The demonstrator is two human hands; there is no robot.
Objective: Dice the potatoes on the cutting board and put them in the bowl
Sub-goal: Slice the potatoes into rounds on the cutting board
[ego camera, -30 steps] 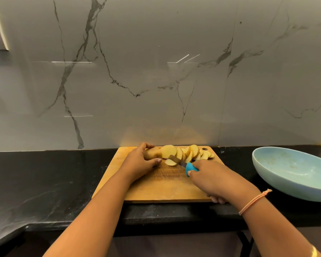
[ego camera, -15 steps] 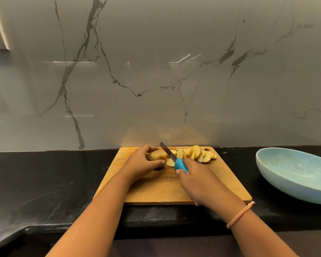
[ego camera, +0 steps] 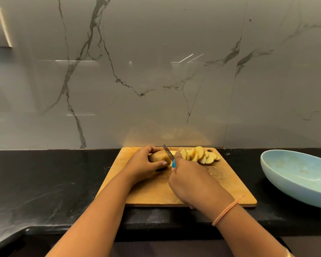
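The left hand [ego camera: 143, 165] grips the potato [ego camera: 157, 157] at the far edge of the board [ego camera: 156, 193], long axis left to right, while the right hand [ego camera: 190, 179], just beside, holds the knife [ego camera: 168, 153] crosswise at its cut right end.

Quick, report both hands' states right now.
Left hand: grips the uncut potato end.
Right hand: grips the blue-handled knife.

A glossy grey wall [ego camera: 156, 80] with dark veins and vertical seams rises at the far side of a black stone counter [ego camera: 44, 182]. Thin streaks of light reflect on the wall. A pale-framed panel [ego camera: 0, 28] hangs at its upper left.
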